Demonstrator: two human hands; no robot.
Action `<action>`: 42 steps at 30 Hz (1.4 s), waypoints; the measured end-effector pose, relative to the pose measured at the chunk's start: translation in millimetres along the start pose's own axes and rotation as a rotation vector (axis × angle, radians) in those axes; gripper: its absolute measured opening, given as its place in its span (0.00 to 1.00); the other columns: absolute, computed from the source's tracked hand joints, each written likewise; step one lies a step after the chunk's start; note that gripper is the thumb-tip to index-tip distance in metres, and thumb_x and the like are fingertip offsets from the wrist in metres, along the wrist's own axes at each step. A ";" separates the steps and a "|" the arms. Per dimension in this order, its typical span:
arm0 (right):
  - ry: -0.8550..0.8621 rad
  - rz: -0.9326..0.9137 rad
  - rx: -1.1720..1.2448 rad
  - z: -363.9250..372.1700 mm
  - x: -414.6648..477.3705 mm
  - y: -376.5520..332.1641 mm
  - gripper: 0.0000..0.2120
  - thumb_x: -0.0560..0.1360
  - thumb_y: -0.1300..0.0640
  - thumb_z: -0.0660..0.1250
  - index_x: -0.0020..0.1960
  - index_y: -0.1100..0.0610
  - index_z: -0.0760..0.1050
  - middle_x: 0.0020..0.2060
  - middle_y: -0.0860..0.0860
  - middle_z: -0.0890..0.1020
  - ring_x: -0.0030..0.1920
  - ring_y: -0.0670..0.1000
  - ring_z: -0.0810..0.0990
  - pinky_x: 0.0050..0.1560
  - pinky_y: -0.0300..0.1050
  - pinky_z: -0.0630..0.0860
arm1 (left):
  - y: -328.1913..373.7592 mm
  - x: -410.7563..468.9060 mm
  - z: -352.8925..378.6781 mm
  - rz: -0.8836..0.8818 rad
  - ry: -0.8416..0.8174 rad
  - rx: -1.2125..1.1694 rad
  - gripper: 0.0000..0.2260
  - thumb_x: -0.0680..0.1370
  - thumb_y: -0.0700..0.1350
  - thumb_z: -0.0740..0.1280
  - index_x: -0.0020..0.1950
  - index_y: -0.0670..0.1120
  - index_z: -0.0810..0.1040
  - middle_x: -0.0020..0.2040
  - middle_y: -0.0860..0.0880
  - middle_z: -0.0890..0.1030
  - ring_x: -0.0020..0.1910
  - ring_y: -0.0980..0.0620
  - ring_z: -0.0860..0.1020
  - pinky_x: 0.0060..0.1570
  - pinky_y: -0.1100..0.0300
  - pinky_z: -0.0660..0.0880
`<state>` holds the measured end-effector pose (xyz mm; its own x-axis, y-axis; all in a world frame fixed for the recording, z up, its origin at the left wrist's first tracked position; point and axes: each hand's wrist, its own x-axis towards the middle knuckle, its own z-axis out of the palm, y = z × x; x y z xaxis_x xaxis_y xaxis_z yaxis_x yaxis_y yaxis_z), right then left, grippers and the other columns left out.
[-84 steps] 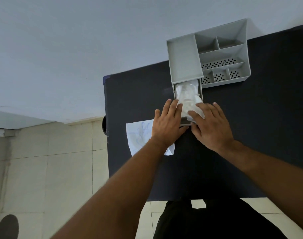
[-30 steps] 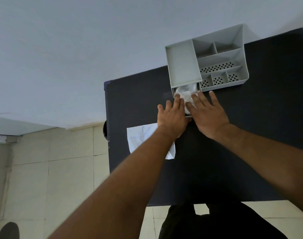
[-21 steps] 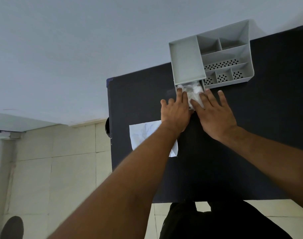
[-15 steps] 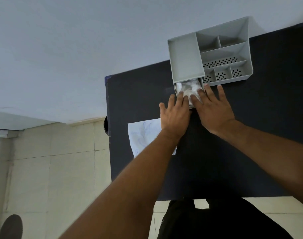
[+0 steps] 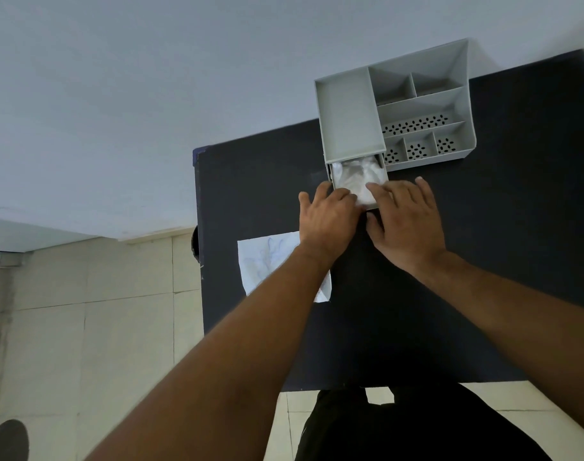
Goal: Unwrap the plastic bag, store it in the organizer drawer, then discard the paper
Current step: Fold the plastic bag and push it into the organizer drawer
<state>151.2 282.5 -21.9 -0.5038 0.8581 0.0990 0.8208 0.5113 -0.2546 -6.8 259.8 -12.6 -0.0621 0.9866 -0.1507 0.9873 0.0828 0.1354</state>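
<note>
The grey organizer (image 5: 350, 114) stands at the table's far edge. Its drawer (image 5: 382, 174) sticks out a little toward me, and the crumpled clear plastic bag (image 5: 357, 176) lies inside it. My left hand (image 5: 327, 221) is at the drawer's front left corner, its fingertips on the rim and the bag's near edge. My right hand (image 5: 407, 224) lies flat at the front right, fingers straight, index tip on the bag. The white paper (image 5: 267, 257) lies flat on the table, partly under my left forearm.
The dark table (image 5: 500, 227) ends at a left edge just beyond the paper, with tiled floor (image 5: 84, 327) below. The organizer's open compartments (image 5: 423, 128) face up to the right of the drawer. The wall stands right behind the organizer.
Both hands have pushed the drawer, with the bag in it, most of the way into the organizer. In the last half second the drawer has hardly moved.
</note>
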 end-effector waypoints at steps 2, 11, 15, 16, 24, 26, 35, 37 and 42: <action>0.012 -0.018 0.027 2.9 -6.1 -0.8 0.21 0.77 0.52 0.67 0.68 0.57 0.74 0.57 0.58 0.80 0.62 0.58 0.77 0.76 0.60 0.59 | -0.2 0.6 -0.2 0.021 -0.028 0.037 0.17 0.84 0.55 0.55 0.57 0.49 0.81 0.62 0.53 0.81 0.72 0.45 0.67 0.63 0.40 0.61; -0.138 -0.083 -0.029 5.7 3.4 -0.1 0.34 0.77 0.53 0.65 0.79 0.58 0.59 0.71 0.58 0.75 0.77 0.58 0.65 0.78 0.64 0.52 | -0.9 -4.9 0.1 -0.066 0.040 -0.191 0.19 0.83 0.54 0.59 0.70 0.46 0.75 0.68 0.50 0.78 0.75 0.47 0.66 0.66 0.40 0.63; -0.133 -0.082 -0.008 -0.1 17.0 7.9 0.36 0.77 0.53 0.64 0.81 0.57 0.53 0.74 0.59 0.71 0.79 0.60 0.61 0.78 0.65 0.50 | -2.9 -7.5 2.9 -0.029 0.192 -0.219 0.20 0.80 0.53 0.66 0.70 0.47 0.74 0.67 0.49 0.78 0.70 0.48 0.71 0.61 0.45 0.68; -0.133 -0.084 -0.002 -1.0 20.3 9.5 0.36 0.77 0.53 0.64 0.81 0.57 0.53 0.75 0.59 0.70 0.79 0.60 0.60 0.78 0.65 0.51 | -3.5 -8.0 4.6 -0.004 0.228 -0.214 0.19 0.79 0.52 0.68 0.67 0.47 0.76 0.65 0.49 0.79 0.68 0.48 0.72 0.59 0.45 0.70; -0.017 -0.049 0.035 -1.6 20.6 10.8 0.24 0.79 0.56 0.63 0.74 0.57 0.69 0.68 0.59 0.76 0.73 0.61 0.69 0.74 0.61 0.60 | 2.6 -5.3 10.5 0.097 0.075 -0.023 0.18 0.81 0.55 0.62 0.68 0.52 0.76 0.72 0.44 0.71 0.73 0.43 0.65 0.60 0.39 0.69; -0.012 -0.038 0.026 -1.2 17.2 8.7 0.24 0.78 0.56 0.65 0.73 0.58 0.70 0.70 0.59 0.73 0.73 0.61 0.68 0.75 0.61 0.60 | 2.2 -2.7 10.6 0.065 0.036 0.007 0.19 0.81 0.56 0.60 0.69 0.51 0.75 0.73 0.44 0.70 0.74 0.42 0.63 0.61 0.38 0.68; -0.196 -0.115 -0.114 4.9 6.2 5.5 0.30 0.78 0.50 0.64 0.77 0.60 0.65 0.75 0.57 0.70 0.80 0.57 0.59 0.79 0.63 0.51 | 4.8 -0.7 10.0 0.018 -0.046 0.030 0.22 0.81 0.56 0.61 0.74 0.50 0.69 0.78 0.44 0.62 0.79 0.42 0.54 0.66 0.37 0.64; -0.214 -0.129 -0.150 4.9 10.9 6.3 0.30 0.78 0.49 0.63 0.77 0.59 0.66 0.75 0.57 0.70 0.80 0.57 0.58 0.78 0.64 0.50 | 3.3 -2.4 10.1 0.018 -0.006 0.013 0.22 0.81 0.54 0.62 0.73 0.48 0.71 0.77 0.45 0.66 0.78 0.43 0.58 0.65 0.38 0.66; -0.204 -0.174 -0.227 3.0 20.1 9.1 0.27 0.75 0.50 0.66 0.71 0.60 0.73 0.73 0.58 0.72 0.79 0.60 0.60 0.77 0.66 0.52 | -0.1 -6.1 11.4 0.058 -0.034 0.087 0.21 0.81 0.56 0.61 0.72 0.48 0.73 0.76 0.45 0.67 0.78 0.43 0.58 0.64 0.39 0.66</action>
<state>147.8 304.3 -25.1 -0.6661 0.7418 -0.0775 0.7452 0.6662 -0.0280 -4.9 252.2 -22.8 -0.0014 0.9840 -0.1781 0.9982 0.0122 0.0594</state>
